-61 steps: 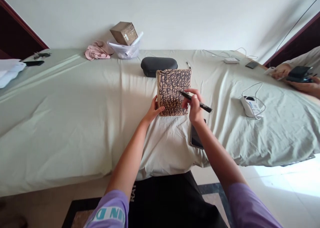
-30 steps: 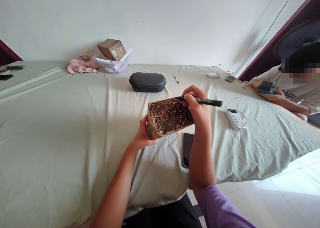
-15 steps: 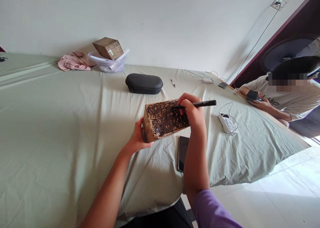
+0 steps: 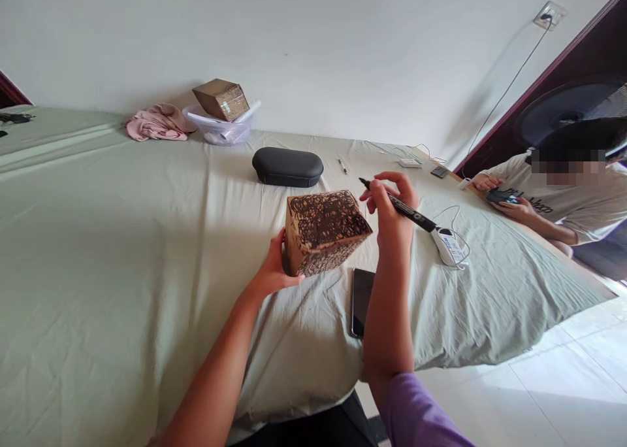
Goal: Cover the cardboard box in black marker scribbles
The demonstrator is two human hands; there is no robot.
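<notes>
Black marker (image 4: 411, 213) held beside a scribbled box (image 4: 326, 228)

The box sits on the person's side of the black case (image 4: 287, 168), a little to the case's right, tilted, with dark loops of ink over its top and front faces. Whether its underside rests on the sheet (image 4: 98, 251) cannot be told. The left hand (image 4: 274, 269) grips the box's left end, thumb along the lower front edge and the other fingers around the end, partly hidden. The right hand (image 4: 392, 208), to the right of the case and nearer the person, pinches the marker between thumb and fingers. The marker's bare tip points up and toward the case, near the box but apart from it.

Just right of the case lies a slim pen (image 4: 342, 166). Nearer the person than the case, and to its right, a phone (image 4: 360, 303) lies partly behind the right forearm. Farther right of the case is a white block (image 4: 447, 248) with a cord. Left of the case and beyond it, a second box (image 4: 221, 99) leans in a clear bowl (image 4: 220, 133), next to a pink cloth (image 4: 159, 123). Well to the case's right, another person (image 4: 588, 205) holds a dark object (image 4: 502, 197).
</notes>
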